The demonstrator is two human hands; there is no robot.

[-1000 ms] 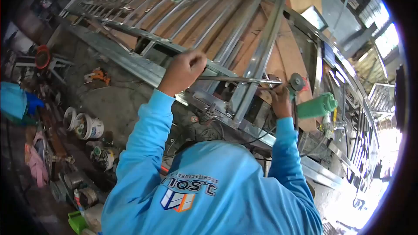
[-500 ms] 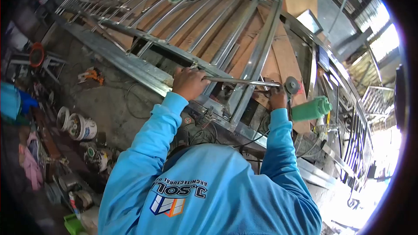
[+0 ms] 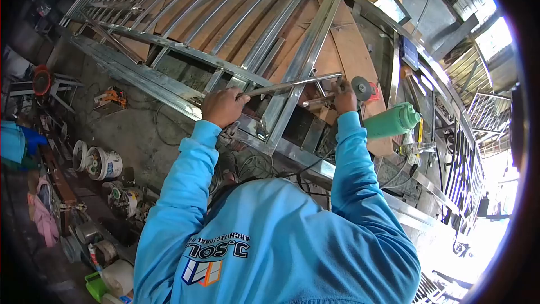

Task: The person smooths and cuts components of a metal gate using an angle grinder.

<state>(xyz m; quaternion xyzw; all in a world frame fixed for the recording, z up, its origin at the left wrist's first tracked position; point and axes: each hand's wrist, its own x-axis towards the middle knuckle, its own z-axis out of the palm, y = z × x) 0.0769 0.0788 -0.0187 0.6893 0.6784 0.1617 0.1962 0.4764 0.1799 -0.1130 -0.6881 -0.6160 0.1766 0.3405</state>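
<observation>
Head view: metal bar (image 3: 292, 84) at frame centre, over the steel gate frame (image 3: 306, 45). It now slopes up to the right; half a second ago it ran near level. Left hand (image 3: 224, 107) is fisted round its left end. Right hand (image 3: 344, 98) is closed about the right end, beside the grinder disc (image 3: 361, 88). Judgement: bar is being lifted and re-angled. Both hands sit higher in frame than before.

Gaps between rails of gate frame (image 3: 315, 36) narrow, wood board (image 3: 351, 50) close behind them. Metal bar (image 3: 292, 84) crosses the lower corner opening. Right side crowded — grinder disc (image 3: 361, 88), green bottle (image 3: 388, 124). Left side — concrete floor (image 3: 140, 135) open
</observation>
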